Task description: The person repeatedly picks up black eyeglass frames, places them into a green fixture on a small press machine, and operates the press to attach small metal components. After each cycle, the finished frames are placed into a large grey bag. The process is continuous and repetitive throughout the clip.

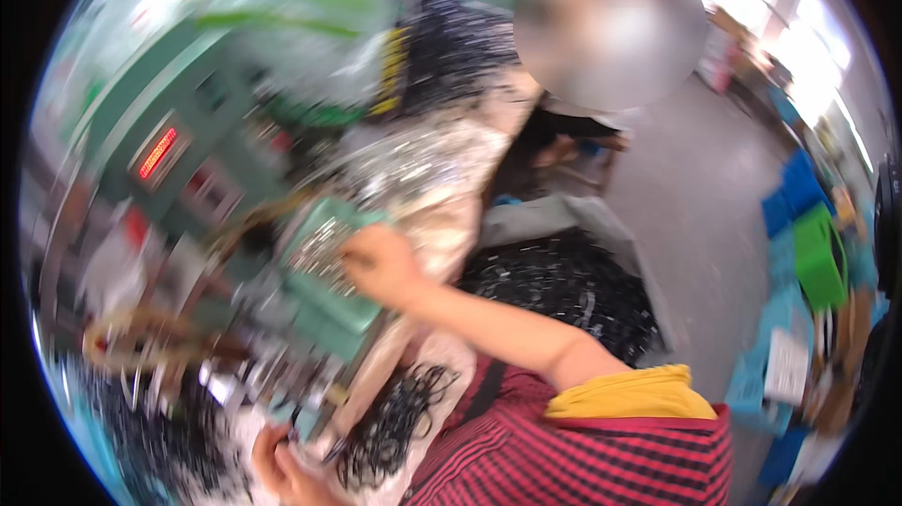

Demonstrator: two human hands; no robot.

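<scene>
My right hand (381, 264) reaches into a green tray (343, 313) full of small shiny metal pieces (324, 252). Its fingers look pressed together at the pieces; anything between them is too blurred to make out. Low in the view, my left hand (287, 473) is beside the front of a small bench machine (291, 403), fingers curled. A thin dark piece shows by its fingertips, but what the hand grips is unclear. Thin black looped strands (404, 421) lie on the bench to the right of that hand.
A green machine housing (160, 130) with a red lit display stands at left. Clear plastic bags (291, 27) lie behind it. To the right sits a grey-lined container (573, 215) heaped with black pieces. Blue and green bins (820, 257) line the far right. Another person (611, 27) is beyond.
</scene>
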